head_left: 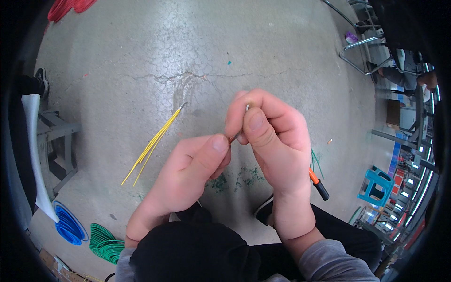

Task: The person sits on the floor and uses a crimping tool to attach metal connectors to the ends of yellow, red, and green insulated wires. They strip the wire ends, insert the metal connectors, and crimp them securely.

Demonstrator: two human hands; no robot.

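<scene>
Both my hands meet at the middle of the view, above the floor. Between the thumb and fingers of my left hand [195, 167] is pinched one end of a short, thin, dark wire [234, 138]. My right hand [279, 136] is closed on the same wire further up, and a small silvery tip [247, 107] shows between its thumb and index finger. Most of the wire is hidden by the fingers. To the left of my hands, a bundle of yellow wires [152, 144] lies on the floor, joined at a grey tip at its far end.
Beside my right wrist lies an orange-and-black tool handle [319, 183] near thin green wires [318, 165]. Blue [70, 223] and green coils [104, 243] rest at lower left, a red coil [70, 7] at far left. A teal stool [376, 186] stands right. Other people sit at both sides.
</scene>
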